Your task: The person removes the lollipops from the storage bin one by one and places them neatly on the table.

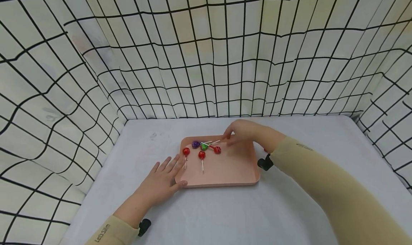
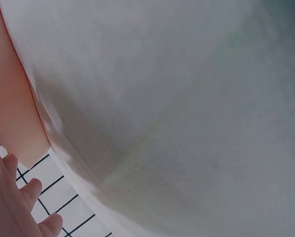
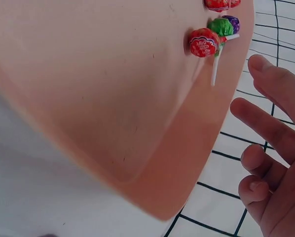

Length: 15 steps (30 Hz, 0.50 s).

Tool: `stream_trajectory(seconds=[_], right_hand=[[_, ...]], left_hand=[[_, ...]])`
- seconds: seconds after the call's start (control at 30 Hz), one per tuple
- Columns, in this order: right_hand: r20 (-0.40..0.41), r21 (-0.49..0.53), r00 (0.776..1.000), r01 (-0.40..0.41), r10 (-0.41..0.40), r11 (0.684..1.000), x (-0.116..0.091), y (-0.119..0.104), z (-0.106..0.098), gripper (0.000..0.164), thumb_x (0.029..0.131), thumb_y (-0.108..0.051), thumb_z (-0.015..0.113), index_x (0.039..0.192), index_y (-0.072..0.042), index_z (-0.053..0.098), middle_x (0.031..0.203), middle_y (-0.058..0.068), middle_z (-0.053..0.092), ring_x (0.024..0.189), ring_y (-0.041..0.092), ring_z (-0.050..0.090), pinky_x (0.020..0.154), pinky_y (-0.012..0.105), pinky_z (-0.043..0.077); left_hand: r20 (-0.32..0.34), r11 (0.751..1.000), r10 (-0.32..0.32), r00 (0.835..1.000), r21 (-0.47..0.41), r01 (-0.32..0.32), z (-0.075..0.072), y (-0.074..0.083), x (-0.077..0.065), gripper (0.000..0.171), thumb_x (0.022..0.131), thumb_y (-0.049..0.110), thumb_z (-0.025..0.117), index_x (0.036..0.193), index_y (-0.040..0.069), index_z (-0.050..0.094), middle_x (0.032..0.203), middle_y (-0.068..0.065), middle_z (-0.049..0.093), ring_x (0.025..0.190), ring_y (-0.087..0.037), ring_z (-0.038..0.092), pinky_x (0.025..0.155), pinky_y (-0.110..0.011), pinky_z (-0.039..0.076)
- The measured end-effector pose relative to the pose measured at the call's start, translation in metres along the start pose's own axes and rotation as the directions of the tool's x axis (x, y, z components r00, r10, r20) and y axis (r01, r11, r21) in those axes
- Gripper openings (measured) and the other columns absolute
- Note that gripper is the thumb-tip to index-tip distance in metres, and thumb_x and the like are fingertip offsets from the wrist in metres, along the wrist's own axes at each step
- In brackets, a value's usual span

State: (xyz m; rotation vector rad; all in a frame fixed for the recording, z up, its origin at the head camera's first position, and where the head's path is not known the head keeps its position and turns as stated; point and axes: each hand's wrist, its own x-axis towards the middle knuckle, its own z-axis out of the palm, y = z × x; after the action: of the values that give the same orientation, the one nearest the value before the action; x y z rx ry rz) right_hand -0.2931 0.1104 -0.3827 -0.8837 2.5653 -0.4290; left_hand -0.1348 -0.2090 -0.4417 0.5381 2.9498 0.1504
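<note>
A shallow pink tray (image 1: 225,170) lies on the white table, with several wrapped lollipops in its left and back part. A purple lollipop (image 1: 195,144) and a green lollipop (image 1: 204,147) lie near the back rim, beside a red lollipop (image 1: 217,150); their sticks cross. Two more red lollipops, one at the left (image 1: 186,151) and one nearer the middle (image 1: 201,155), point their sticks frontward. My left hand (image 1: 162,182) lies at the tray's left edge, fingers spread. Over the back rim is my right hand (image 1: 242,131); its fingers (image 3: 266,121) are apart and loosely bent, holding nothing visible.
White cloth covers the table (image 1: 225,216) around the tray. A white backdrop with a black grid (image 1: 219,59) rises behind and at both sides. Black wrist mounts sit by each sleeve (image 1: 309,173).
</note>
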Motion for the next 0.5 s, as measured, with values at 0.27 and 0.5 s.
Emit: stream_trajectory(seconds=[0.27,0.5], right_hand=[[0.022,0.018,0.999,0.026,-0.027,0.999,0.015,-0.006,0.007,0.03,0.088,-0.03,0.077,0.116,-0.021,0.076,0.094,-0.011,0.069,0.094,0.013,0.058,0.086,0.031,0.05],[0.044,0.037,0.999,-0.006,0.004,0.999,0.02,-0.014,0.013,0.026,0.089,-0.028,0.077,0.114,-0.022,0.077,0.094,-0.009,0.069,0.091,0.014,0.059,0.084,0.03,0.051]], left_hand=[[0.004,1.0,0.0,1.0,0.0,0.0,0.0,0.0,0.0,0.082,0.095,0.066,0.047,0.16,0.024,0.02,0.165,-0.001,0.016,0.15,-0.034,0.016,0.118,-0.061,0.014],[-0.002,1.0,0.002,1.0,-0.001,-0.002,0.001,0.0,0.0,0.081,0.095,0.065,0.048,0.16,0.024,0.02,0.165,-0.001,0.016,0.15,-0.034,0.017,0.118,-0.061,0.013]])
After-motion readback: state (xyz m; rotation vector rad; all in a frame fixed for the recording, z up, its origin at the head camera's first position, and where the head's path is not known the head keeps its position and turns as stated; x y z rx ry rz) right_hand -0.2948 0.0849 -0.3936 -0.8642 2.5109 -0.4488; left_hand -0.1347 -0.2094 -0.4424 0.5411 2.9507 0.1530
